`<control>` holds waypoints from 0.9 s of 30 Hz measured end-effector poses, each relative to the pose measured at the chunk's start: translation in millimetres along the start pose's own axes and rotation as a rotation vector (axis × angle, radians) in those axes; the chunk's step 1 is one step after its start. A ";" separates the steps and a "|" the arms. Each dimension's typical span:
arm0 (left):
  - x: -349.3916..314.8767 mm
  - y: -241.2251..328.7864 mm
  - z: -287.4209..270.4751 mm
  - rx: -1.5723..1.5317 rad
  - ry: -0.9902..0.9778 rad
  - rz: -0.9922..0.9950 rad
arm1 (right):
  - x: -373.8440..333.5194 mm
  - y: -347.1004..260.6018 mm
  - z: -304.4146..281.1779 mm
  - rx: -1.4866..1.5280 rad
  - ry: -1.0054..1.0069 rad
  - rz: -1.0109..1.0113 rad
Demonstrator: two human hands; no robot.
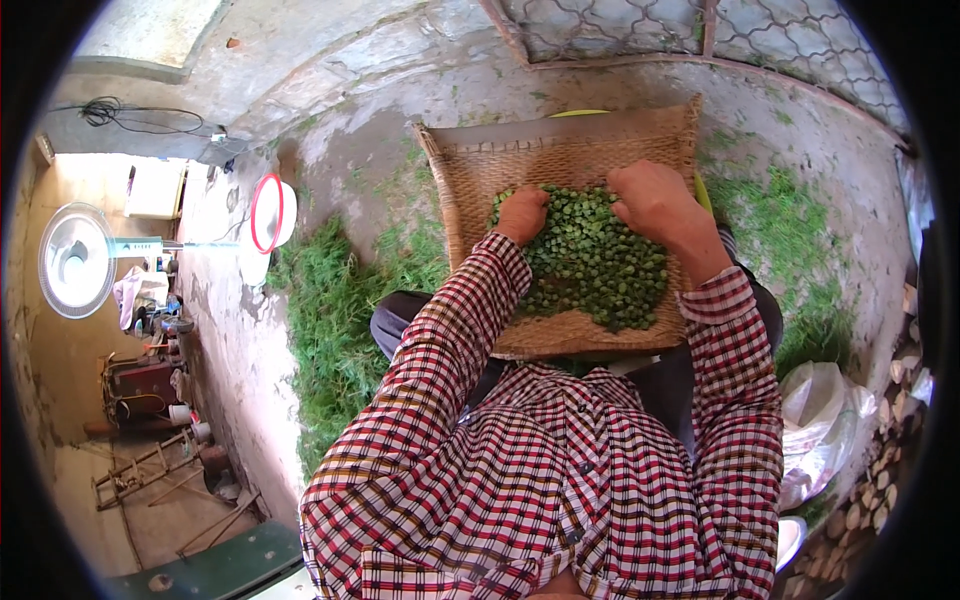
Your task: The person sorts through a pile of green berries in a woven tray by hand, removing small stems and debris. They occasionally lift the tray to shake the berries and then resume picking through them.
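The green peas (592,262) lie heaped in the middle of a woven tray (570,150) on the person's lap. Both hands rest on the heap's far edge: the left hand (522,214) curled shut, the right hand (655,200) cupped knuckles-up. Shelling looks finished; sorting seems barely begun. Right of the right hand lies a crumpled white bag (825,420), no label visible.

The scene was lit by even daylight; soft shadows were cast. Straight edges were bent and darkened toward the rim.
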State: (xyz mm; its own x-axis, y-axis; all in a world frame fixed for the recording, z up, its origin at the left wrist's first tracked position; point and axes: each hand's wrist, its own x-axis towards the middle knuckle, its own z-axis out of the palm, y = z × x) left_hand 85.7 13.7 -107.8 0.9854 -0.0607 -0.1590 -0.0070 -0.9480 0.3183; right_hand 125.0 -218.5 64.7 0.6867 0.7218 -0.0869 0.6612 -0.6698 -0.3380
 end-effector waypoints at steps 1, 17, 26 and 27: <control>0.0 -1.5 0.8 -0.001 -0.001 0.003 | -0.7 0.5 -0.7 0.011 0.017 -0.013; -36.7 -22.7 -6.4 -0.391 0.129 -0.218 | 0.2 -1.1 2.0 -0.023 -0.023 -0.005; -26.2 5.0 -8.5 -0.056 -0.051 -0.300 | -2.5 1.5 0.4 0.027 -0.009 0.014; -25.8 2.8 -4.5 -0.048 -0.042 -0.292 | -3.1 1.5 1.1 0.019 0.041 -0.016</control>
State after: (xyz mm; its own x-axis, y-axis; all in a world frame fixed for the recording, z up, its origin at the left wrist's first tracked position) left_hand 61.0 14.0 -98.6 0.9368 0.1982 -0.2882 0.2843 -0.9114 0.2974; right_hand 123.5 -221.6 63.4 0.6882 0.7243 -0.0426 0.6666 -0.6544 -0.3570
